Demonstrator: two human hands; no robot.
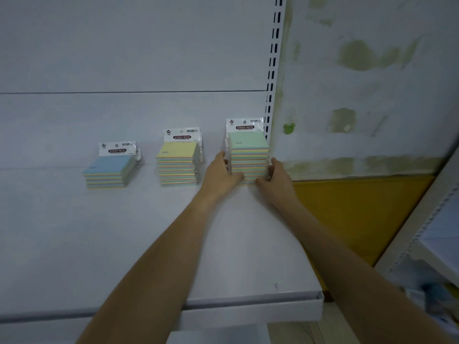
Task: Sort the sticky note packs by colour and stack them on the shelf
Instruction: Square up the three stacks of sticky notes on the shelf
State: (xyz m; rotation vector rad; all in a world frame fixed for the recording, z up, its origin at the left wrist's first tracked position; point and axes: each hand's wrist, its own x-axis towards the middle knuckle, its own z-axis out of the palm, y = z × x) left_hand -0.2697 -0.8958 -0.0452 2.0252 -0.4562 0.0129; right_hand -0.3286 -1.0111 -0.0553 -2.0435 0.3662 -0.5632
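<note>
Three stacks of sticky note packs stand at the back of the white shelf [124, 244]. A low blue-topped stack [109, 171] is on the left, and a taller yellow-topped stack [176, 163] stands in the middle. The green-topped stack [249, 155] on the right is the tallest and sits close to the shelf's right upright. My left hand [219, 176] presses against the left side of the green stack's lower packs. My right hand [277, 178] holds the stack's right side. Both hands clasp the stack between them, hiding its bottom packs.
A slotted white upright [273, 70] bounds the shelf on the right, just behind the green stack. Beyond it is a stained wall [360, 83] with a yellow panel [352, 214] below. Another shelf unit [437, 244] stands at the far right. The shelf's front lip [248, 306] runs below my forearms.
</note>
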